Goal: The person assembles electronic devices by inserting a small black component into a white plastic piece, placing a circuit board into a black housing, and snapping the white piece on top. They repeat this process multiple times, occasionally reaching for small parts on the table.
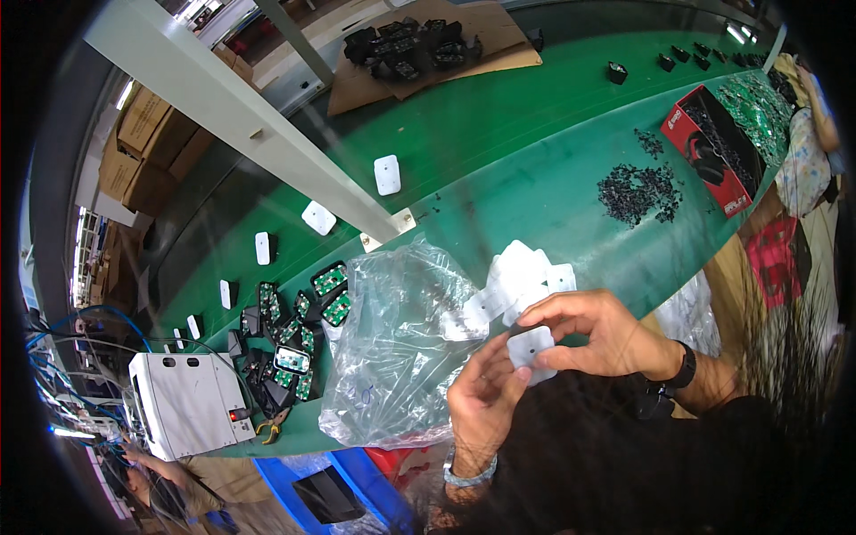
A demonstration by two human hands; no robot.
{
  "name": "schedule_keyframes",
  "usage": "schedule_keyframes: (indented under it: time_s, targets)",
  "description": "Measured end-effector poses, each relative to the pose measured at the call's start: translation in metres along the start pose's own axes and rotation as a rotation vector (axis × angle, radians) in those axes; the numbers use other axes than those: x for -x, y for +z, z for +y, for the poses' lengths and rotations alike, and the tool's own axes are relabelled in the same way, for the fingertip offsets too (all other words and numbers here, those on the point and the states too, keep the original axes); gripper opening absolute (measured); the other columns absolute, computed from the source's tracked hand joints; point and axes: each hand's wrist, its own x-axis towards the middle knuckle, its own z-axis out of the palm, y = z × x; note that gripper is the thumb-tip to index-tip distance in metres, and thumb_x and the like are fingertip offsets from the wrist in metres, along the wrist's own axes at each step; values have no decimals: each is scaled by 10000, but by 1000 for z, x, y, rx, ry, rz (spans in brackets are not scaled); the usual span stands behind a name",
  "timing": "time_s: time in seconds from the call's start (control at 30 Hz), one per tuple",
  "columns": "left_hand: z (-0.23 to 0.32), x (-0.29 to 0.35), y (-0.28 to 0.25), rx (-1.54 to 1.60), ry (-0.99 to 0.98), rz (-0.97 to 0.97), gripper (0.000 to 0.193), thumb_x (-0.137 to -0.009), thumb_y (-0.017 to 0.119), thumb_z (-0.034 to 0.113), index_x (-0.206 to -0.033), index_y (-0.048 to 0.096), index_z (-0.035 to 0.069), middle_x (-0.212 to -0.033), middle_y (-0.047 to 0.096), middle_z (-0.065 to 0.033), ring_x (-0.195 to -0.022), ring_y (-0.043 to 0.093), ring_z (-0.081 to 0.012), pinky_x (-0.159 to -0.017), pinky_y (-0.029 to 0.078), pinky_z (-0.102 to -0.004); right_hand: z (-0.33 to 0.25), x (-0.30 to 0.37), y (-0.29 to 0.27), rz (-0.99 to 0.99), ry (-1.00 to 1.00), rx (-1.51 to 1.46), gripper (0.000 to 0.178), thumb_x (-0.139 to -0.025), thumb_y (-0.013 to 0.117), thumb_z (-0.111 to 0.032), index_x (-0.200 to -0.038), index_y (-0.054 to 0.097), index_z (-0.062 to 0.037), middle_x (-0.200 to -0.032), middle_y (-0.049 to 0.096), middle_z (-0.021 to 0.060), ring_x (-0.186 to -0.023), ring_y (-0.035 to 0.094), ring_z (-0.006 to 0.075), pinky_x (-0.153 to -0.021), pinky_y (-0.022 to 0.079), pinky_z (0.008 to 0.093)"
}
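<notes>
A white cover sat between the left hand and the right hand, close together, fingers pinching it. More white covers lay beyond, beside a clear bag on the green bench; cardboard boxes stood leftward. Dark blur obscured the lower edge; some fingertips were hidden.

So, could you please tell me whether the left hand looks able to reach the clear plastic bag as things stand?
Probably yes: the clear plastic bag lies close beside the left hand, with nothing visible blocking the way, though that hand is helping to hold a white plate.
</notes>
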Motion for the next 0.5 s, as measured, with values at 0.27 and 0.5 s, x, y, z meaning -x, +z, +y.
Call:
schedule_keyframes:
  time_s: [0.27, 0.5]
  targets:
    - [-18, -28, -2, -140, 208, 120, 364, -940, 667, 33, -1292, 597, -29, -1058, 705, -172, -774, 699, -188, -694, 572, -310, 18, -63, -31, 3, -55, -50, 285, -885, 737, -18, -1160, 664, 2, -1079, 682, 41, -938, 653, 113, -827, 559, 281]
    - [2, -38, -37, -1157, 350, 205, 306, -864, 728, 83, -1133, 629, -22, -1074, 647, -220, -899, 654, -365, -806, 536, -429, 62, -252, -172, 411, -26, 692, 415, -810, 808, -170, -1152, 694, 35, -1000, 737, 151, -939, 707, 257, -854, 554, 361]
